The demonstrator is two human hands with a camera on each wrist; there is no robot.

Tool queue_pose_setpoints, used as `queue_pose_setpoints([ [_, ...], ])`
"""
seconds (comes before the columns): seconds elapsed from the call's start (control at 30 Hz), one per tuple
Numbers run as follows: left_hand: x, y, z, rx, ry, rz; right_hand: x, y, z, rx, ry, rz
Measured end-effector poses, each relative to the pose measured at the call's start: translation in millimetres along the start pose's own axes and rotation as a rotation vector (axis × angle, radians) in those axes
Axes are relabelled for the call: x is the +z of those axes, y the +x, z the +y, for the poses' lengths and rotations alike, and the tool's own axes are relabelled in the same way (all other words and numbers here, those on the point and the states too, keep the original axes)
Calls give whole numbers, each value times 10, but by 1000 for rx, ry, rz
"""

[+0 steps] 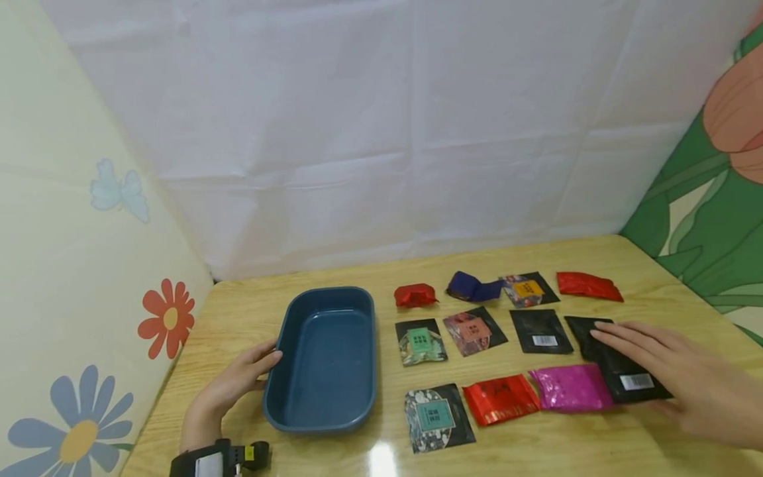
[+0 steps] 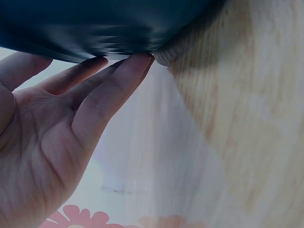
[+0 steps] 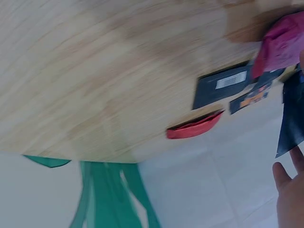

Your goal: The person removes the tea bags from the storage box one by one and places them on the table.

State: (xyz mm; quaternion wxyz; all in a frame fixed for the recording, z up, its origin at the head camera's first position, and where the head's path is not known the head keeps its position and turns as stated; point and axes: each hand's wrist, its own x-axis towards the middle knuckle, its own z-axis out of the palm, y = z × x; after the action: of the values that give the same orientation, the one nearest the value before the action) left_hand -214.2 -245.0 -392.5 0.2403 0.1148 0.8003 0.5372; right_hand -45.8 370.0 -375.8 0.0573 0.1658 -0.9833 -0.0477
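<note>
My left hand (image 1: pixel 238 374) rests against the left side of a dark blue plastic basin (image 1: pixel 318 424). In the left wrist view, its fairly straight fingers (image 2: pixel 111 92) touch the outer wall near the rim. On the right, my right hand (image 1: pixel 673 364) pinches a black packet (image 1: pixel 614 361) with a white barcode label, fingers on top and the thumb mostly hidden below. This packet overlaps a magenta packet (image 1: pixel 569 387) in the head view. The black packet (image 3: pixel 293 114) also shows at the edge of the right wrist view, tilted beside the fingers.
Right of the basin, several packets lie in rough rows: red ones (image 1: pixel 501 399), a purple one (image 1: pixel 471 288), patterned ones with green labels (image 1: pixel 420 342), and a black one (image 1: pixel 533 328) with a barcode. A white sheet (image 1: pixel 334 132) hangs behind the wooden table (image 1: pixel 238 305).
</note>
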Motion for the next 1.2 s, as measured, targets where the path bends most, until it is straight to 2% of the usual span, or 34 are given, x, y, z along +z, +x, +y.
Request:
queue_pose_setpoints([
  [0.03,-1,2,1,1,1,0,4,-13,18,22,8,-18],
  [0.13,0,2,2,-8,8,7,38,-60,93,51,5,-8],
  [0.27,-1,0,-4,-18,9,15,121,-132,230,41,-42,48],
  [0.43,-1,3,-8,-18,15,19,207,-199,349,81,-39,10],
  [0.73,8,-12,-4,-29,23,31,384,-324,490,94,-13,60],
  [0.83,11,-15,-3,-25,19,28,417,-332,518,120,25,20],
  [0.97,11,-19,0,-19,14,28,435,-309,520,166,62,-108],
  [1.07,8,-20,1,-17,13,30,436,-279,504,179,66,-169],
  [1.2,8,-18,-1,-19,13,29,434,-242,487,162,89,-166],
])
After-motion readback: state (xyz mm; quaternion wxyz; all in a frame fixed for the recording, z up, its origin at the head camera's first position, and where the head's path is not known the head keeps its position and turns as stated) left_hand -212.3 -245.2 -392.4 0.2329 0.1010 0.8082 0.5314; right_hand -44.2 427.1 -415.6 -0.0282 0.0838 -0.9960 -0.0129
